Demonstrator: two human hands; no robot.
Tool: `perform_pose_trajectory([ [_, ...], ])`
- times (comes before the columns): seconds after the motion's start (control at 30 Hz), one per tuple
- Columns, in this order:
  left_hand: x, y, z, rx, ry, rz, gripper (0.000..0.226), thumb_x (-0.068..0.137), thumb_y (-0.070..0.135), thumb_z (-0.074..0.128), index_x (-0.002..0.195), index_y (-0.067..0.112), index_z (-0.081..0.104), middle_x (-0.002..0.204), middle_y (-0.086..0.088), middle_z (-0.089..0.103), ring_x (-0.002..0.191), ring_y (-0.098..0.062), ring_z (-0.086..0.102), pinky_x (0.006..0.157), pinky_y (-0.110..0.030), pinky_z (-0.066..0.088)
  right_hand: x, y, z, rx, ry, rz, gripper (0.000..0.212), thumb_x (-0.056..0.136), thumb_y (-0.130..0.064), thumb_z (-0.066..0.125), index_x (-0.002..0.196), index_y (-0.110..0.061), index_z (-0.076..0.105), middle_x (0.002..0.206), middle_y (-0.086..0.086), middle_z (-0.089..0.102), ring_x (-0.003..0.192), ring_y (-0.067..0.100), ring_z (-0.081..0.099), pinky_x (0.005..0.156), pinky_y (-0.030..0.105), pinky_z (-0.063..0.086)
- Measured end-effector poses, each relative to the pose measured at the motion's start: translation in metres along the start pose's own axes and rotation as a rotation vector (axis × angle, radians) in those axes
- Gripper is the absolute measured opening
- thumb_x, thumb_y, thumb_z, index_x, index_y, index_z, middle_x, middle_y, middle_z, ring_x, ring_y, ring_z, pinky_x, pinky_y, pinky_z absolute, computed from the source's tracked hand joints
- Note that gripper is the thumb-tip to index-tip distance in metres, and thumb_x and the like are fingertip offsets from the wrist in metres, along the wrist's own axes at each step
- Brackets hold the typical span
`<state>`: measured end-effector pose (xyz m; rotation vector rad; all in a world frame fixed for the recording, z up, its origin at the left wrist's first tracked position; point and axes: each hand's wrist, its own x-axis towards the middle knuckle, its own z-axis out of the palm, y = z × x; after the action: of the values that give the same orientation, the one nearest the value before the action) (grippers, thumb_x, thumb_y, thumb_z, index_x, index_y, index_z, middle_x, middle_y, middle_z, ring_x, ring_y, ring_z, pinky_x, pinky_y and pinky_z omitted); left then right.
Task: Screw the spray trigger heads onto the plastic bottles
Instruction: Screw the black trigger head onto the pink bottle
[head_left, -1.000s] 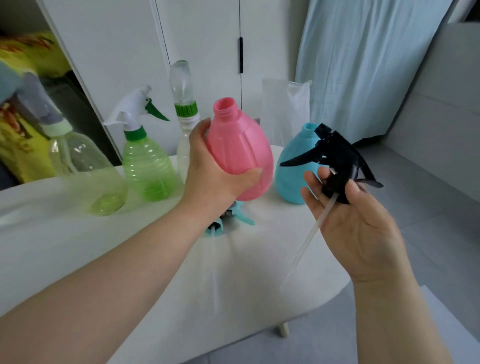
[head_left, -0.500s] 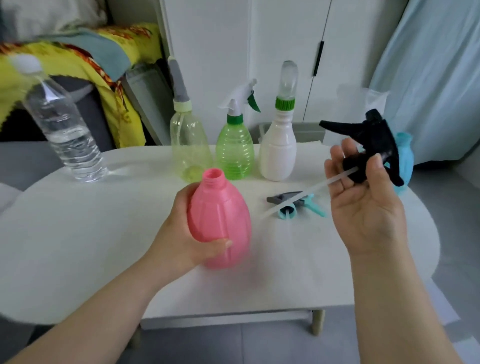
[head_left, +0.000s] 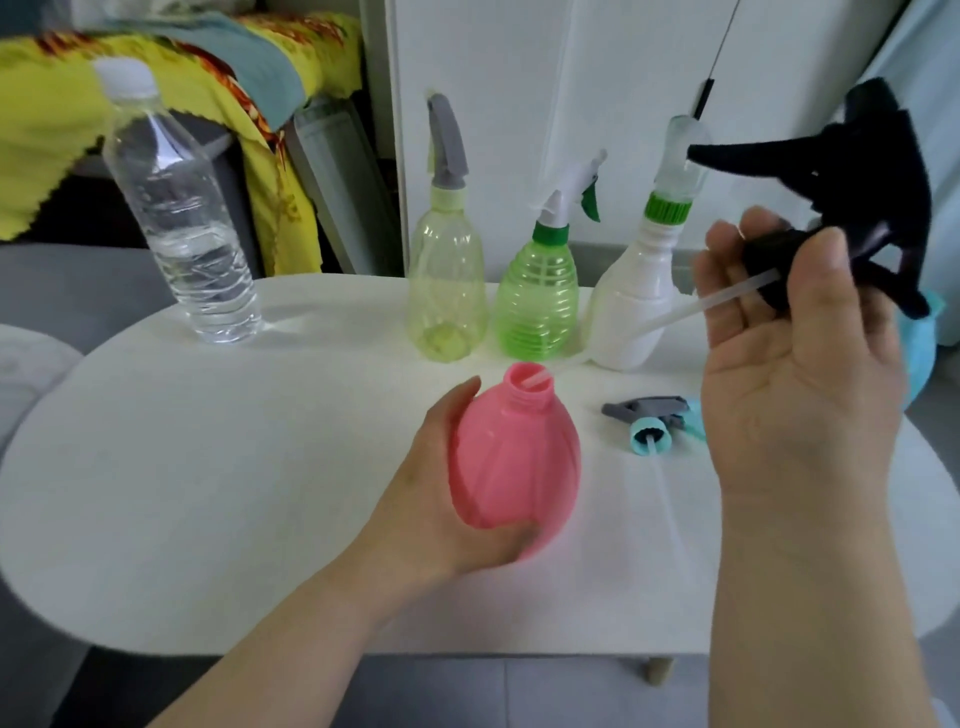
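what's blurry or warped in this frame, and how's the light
Head view: the black trigger head in the right hand is smeared, edges fuzzy; the pink bottle in the left hand is sharper, neck threads readable; wide-angle lens bows the table edge; light is soft, shadows faint.

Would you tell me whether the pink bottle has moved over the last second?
Yes. The pink bottle shifted left: it was in front of the teal trigger head, and now sits clear to its left.
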<state>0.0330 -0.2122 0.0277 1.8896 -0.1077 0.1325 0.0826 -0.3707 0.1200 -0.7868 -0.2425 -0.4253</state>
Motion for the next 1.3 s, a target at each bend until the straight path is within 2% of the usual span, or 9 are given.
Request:
perform_pose_trajectory([
  [0.1, 0.0, -0.004, -0.001, -0.01, -0.044, -0.003, 0.099, 0.038, 0.039, 0.078, 0.099, 0.075, 0.009, 0.109, 0.041, 0.029, 0.093, 0.03, 0.036, 0.065, 0.003, 0.041, -0.004, 0.005, 0.006, -0.124, -0.121, 0.027, 0.012, 0.079, -0.014, 0.05, 0.091, -0.012, 0.051, 0.073, -0.006, 0.071, 0.078, 0.014, 0.067, 0.077, 0.026, 0.054],
  [0.2, 0.001, -0.008, 0.003, 0.013, -0.068, -0.01, 0.101, 0.042, 0.037, 0.081, 0.098, 0.075, 0.006, 0.108, 0.042, 0.027, 0.095, 0.025, 0.039, 0.065, -0.002, 0.043, -0.013, 0.02, 0.011, -0.409, -0.321, 0.11, 0.027, 0.074, -0.012, 0.055, 0.1, -0.008, 0.053, 0.075, -0.012, 0.072, 0.079, 0.006, 0.067, 0.074, 0.018, 0.052],
  [0.3, 0.004, -0.01, 0.004, 0.025, -0.015, -0.004, 0.094, 0.041, 0.036, 0.08, 0.094, 0.072, 0.012, 0.104, 0.037, 0.033, 0.089, 0.032, 0.036, 0.062, 0.002, 0.04, -0.025, 0.036, 0.006, -0.554, -0.47, 0.204, 0.028, 0.07, -0.015, 0.06, 0.097, -0.022, 0.055, 0.08, -0.017, 0.072, 0.085, 0.003, 0.067, 0.072, 0.015, 0.05],
  [0.57, 0.007, -0.008, 0.002, 0.077, 0.04, 0.006, 0.09, 0.034, 0.044, 0.075, 0.091, 0.075, 0.013, 0.093, 0.056, 0.031, 0.089, 0.033, 0.034, 0.061, 0.007, 0.035, -0.02, 0.038, -0.009, -0.535, -0.595, 0.343, 0.023, 0.074, -0.021, 0.059, 0.084, -0.039, 0.069, 0.089, -0.017, 0.073, 0.094, 0.005, 0.066, 0.076, 0.011, 0.048],
  [0.7, 0.009, -0.009, 0.004, 0.108, 0.055, -0.013, 0.091, 0.034, 0.042, 0.074, 0.089, 0.077, 0.009, 0.097, 0.04, 0.036, 0.085, 0.036, 0.032, 0.058, 0.008, 0.034, -0.021, 0.041, -0.006, -0.602, -0.619, 0.35, 0.021, 0.07, -0.025, 0.064, 0.079, -0.043, 0.067, 0.086, -0.019, 0.073, 0.094, 0.003, 0.066, 0.079, 0.015, 0.05],
  [0.93, 0.009, -0.012, 0.005, 0.12, 0.045, -0.017, 0.097, 0.038, 0.039, 0.078, 0.082, 0.082, 0.003, 0.095, 0.037, 0.034, 0.082, 0.037, 0.032, 0.058, 0.009, 0.033, -0.027, 0.045, 0.002, -0.754, -0.529, 0.215, 0.029, 0.066, -0.013, 0.075, 0.074, -0.026, 0.051, 0.074, -0.008, 0.064, 0.083, 0.015, 0.065, 0.074, 0.021, 0.051],
  [1.03, 0.009, -0.012, 0.005, 0.11, 0.042, -0.031, 0.096, 0.037, 0.04, 0.077, 0.081, 0.082, 0.003, 0.095, 0.037, 0.034, 0.081, 0.034, 0.035, 0.056, 0.008, 0.034, -0.029, 0.047, 0.003, -0.815, -0.554, 0.223, 0.028, 0.068, -0.02, 0.073, 0.081, -0.027, 0.049, 0.08, -0.01, 0.065, 0.082, 0.005, 0.063, 0.071, 0.014, 0.049],
  [1.17, 0.009, -0.011, 0.003, 0.074, 0.031, -0.032, 0.088, 0.034, 0.044, 0.072, 0.088, 0.077, 0.011, 0.099, 0.035, 0.038, 0.084, 0.032, 0.037, 0.056, 0.006, 0.036, -0.023, 0.037, -0.01, -0.79, -0.773, 0.397, 0.034, 0.074, -0.031, 0.061, 0.105, -0.039, 0.051, 0.107, -0.023, 0.064, 0.107, -0.007, 0.054, 0.091, 0.018, 0.044],
  [1.3, 0.01, -0.012, 0.003, 0.051, 0.016, -0.018, 0.088, 0.037, 0.039, 0.075, 0.091, 0.075, 0.015, 0.101, 0.036, 0.037, 0.087, 0.032, 0.036, 0.059, 0.006, 0.036, -0.018, 0.035, -0.018, -0.644, -0.749, 0.369, 0.026, 0.077, -0.02, 0.053, 0.098, -0.033, 0.058, 0.092, -0.028, 0.069, 0.098, -0.007, 0.06, 0.079, 0.007, 0.044],
])
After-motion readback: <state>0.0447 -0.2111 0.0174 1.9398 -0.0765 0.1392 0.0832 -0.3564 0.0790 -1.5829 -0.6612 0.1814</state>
